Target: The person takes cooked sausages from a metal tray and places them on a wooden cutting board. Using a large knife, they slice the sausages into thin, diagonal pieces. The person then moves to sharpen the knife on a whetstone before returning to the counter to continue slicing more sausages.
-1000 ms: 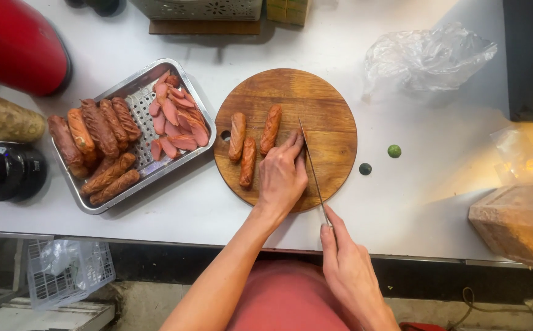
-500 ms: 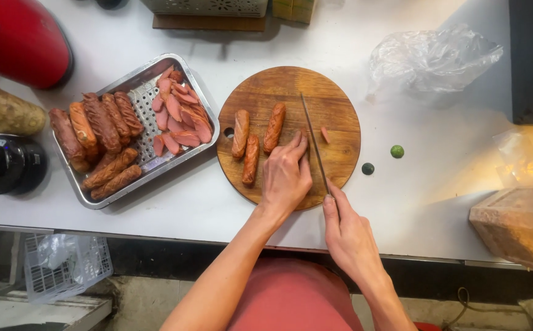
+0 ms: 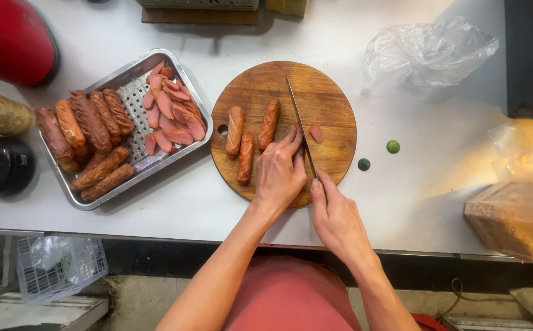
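Illumination is bright and even across the white counter (image 3: 413, 202), with light falling mainly from above. A warm yellow glare patch burns out detail at the right edge, over the crumpled wrap (image 3: 527, 147) and the top of the brown block (image 3: 514, 220). Shadows are soft and short: a faint one beneath the round cutting board (image 3: 334, 98), another under the metal tray (image 3: 125, 79), whose rim carries mild reflections. The clear plastic bag (image 3: 426, 52) shows scattered highlights. Focus is sharp at centre; the knife blade (image 3: 298, 122) reads cleanly. The area below the counter edge is dim and softer. Slight wide-angle bending appears toward the corners.
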